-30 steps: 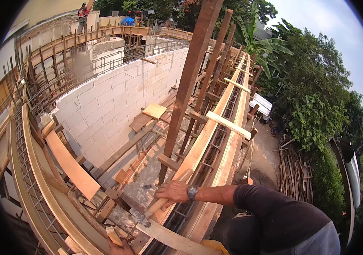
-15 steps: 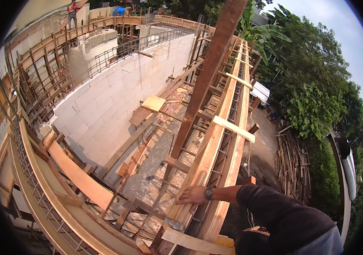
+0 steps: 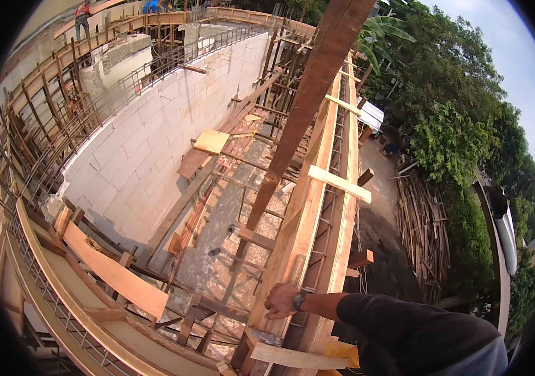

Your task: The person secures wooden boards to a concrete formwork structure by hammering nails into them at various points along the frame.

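Note:
My right hand (image 3: pixel 282 302), with a dark watch on the wrist, is on the near part of a long wooden formwork beam (image 3: pixel 327 147). Its fingers curl down against the top of the left board; whatever lies beneath them, if anything, is hidden. Just beyond the hand, a short rounded wooden piece (image 3: pixel 296 268) lies on the board. Nearer to me is a crumpled, clear-looking item (image 3: pixel 267 336), beside a pale crosspiece (image 3: pixel 299 358) nailed over the beam. Steel reinforcement (image 3: pixel 321 241) runs between the two side boards. My left hand does not show.
A dark timber post (image 3: pixel 308 100) slants up close left of the beam. Below lies a littered floor (image 3: pixel 217 250) crossed by props. A white block wall (image 3: pixel 154 144) stands left, with curved formwork (image 3: pixel 60 276) nearer. Right are scrap timber (image 3: pixel 421 225) and trees. A worker (image 3: pixel 83 20) stands far left.
My right hand has drawn slightly nearer along the board, and its fingers have gone from stretched out to curled. The view has shifted, so the scene sits farther left.

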Motion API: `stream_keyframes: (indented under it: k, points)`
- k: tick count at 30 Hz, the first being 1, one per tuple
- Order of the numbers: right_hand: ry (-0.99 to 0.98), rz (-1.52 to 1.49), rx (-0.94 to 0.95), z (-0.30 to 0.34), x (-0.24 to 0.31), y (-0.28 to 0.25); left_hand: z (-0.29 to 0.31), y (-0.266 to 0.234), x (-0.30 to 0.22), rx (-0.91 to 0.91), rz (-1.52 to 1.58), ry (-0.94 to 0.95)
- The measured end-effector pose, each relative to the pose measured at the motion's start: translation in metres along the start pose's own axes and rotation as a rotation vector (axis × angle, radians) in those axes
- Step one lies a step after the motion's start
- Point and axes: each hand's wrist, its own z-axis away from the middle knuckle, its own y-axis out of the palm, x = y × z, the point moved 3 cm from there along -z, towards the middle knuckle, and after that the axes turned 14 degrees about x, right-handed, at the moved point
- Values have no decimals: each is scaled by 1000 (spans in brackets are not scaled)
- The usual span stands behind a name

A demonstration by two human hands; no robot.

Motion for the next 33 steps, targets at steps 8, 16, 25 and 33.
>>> stream_keyframes:
  k: [8,16,25,33]
  points:
    - [5,118,-25,10,-15,-18,-26,44,17,106,-77,-181]
    - [-45,180,77,-11,7,-16,-24,19,17,67,-5,-244]
    - [-88,211,28,-10,9,-18,-22,31,36,-1,8,-188]
    - [-78,264,60,-13,8,-12,-21,19,23,64,34,-231]
